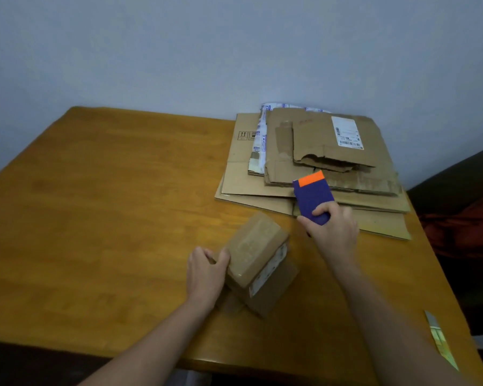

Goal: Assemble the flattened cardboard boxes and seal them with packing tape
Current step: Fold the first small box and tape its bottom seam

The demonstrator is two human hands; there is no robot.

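Note:
A small assembled cardboard box [258,259] with glossy tape over its top stands tilted on the wooden table [101,218]. My left hand [207,271] grips its left end. Right of the box, my right hand [332,232] is lifted a little and holds a blue tape dispenser [313,197] with an orange end pointing away from me. A stack of flattened cardboard boxes [313,162] lies at the table's far right; the top piece carries a white shipping label [347,132].
A yellow-green utility knife [441,339] lies near the table's right edge. A dark sofa with a red cushion [466,227] stands just past that edge. The wall runs close behind the table.

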